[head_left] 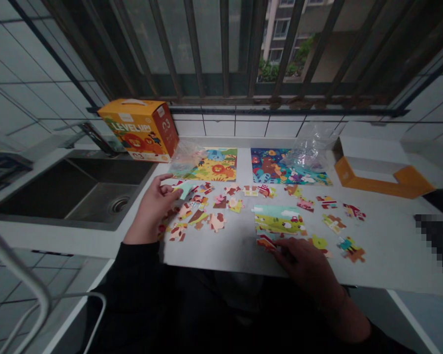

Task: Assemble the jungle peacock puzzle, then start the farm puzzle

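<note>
My left hand [153, 206] is raised over the left side of the counter, thumb and fingers closed on a pale green puzzle piece [185, 190]. Loose farm puzzle pieces lie beneath and beside it, among them a brown-spotted one [217, 222]. A joined puzzle section [279, 220] with green fields, sheep and a red vehicle lies right of the middle. Just below its lower left edge, my right hand [304, 260] has its fingertips closed on a red puzzle piece [266, 243]. The right hand partly hides a yellow-green piece [319, 242].
Behind the pieces lie a lion puzzle [221, 166] and a dark blue animal puzzle [269, 167], each partly under clear plastic [310, 150]. An orange box [138, 130] stands beside the sink [96, 191]. At right sits an opened orange-and-white carton [376, 182]. More pieces [350, 250] are scattered rightward.
</note>
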Action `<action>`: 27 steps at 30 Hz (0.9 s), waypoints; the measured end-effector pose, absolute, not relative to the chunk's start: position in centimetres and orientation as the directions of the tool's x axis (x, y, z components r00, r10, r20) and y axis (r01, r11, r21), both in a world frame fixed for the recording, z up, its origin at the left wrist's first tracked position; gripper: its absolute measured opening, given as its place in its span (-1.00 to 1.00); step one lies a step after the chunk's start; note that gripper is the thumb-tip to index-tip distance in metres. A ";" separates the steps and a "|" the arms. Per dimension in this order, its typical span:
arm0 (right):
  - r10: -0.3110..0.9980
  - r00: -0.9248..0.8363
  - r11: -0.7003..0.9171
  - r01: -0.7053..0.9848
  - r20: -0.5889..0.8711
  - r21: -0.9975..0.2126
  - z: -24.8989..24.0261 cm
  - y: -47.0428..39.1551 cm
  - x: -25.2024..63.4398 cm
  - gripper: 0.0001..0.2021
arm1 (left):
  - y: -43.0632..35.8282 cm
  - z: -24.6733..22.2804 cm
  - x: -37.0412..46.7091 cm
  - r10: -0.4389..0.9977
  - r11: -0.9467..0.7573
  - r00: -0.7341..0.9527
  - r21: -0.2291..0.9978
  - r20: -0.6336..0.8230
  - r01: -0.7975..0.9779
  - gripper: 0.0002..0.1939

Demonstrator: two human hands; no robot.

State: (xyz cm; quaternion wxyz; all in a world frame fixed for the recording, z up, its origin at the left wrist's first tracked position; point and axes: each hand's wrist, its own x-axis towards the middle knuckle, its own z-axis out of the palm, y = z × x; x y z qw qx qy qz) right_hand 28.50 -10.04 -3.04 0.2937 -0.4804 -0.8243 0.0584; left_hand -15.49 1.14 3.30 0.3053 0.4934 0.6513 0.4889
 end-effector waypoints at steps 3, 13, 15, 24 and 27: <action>0.822 -0.367 0.538 0.750 0.435 -0.384 -3.1 -10.0 28.6 -0.47 | 0.2 3.0 -11.9 0.971 0.118 -0.222 0.985 -0.087 0.128 -0.32; 0.812 -0.348 0.542 0.747 0.468 -0.385 -3.2 -10.0 28.4 -0.59 | -0.4 1.6 -0.2 0.982 0.174 0.032 0.963 -0.185 0.206 -0.67; 0.809 -0.345 0.545 0.744 0.477 -0.387 -3.1 -9.9 28.3 -0.63 | 0.3 1.5 1.6 0.987 0.142 0.028 0.931 -0.161 0.337 -0.73; 0.804 -0.329 0.546 0.738 0.496 -0.397 -3.3 -10.0 28.3 -0.74 | 1.7 1.5 2.8 0.998 0.058 -0.043 0.728 -0.038 0.683 -0.84; 0.809 -0.324 0.540 0.740 0.490 -0.401 -3.4 -10.0 28.3 -0.75 | 1.7 1.4 2.3 0.999 0.047 -0.046 0.686 -0.020 0.726 -0.83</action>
